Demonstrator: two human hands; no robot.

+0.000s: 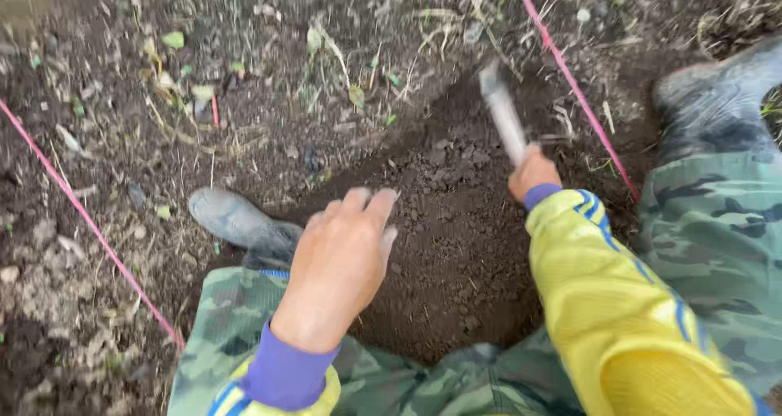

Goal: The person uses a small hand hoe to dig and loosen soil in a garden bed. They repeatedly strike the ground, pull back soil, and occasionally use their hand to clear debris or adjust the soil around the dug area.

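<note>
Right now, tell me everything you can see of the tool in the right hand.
The tool is a short, pale grey, metal-looking shaft, blurred in the picture. It points up and slightly left from the right hand, which is closed around its lower end, so that end is hidden. Its far tip sits over the upper edge of the patch of dark loose soil; whether it touches the ground cannot be told. A pink string runs just to its right, apart from it.

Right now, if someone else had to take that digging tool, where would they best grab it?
Probably the lower handle of the digging tool, just above the right hand that grips its end. Come from the left, over the loose soil: the shaft rises away, blurred, its working end unclear.
</note>
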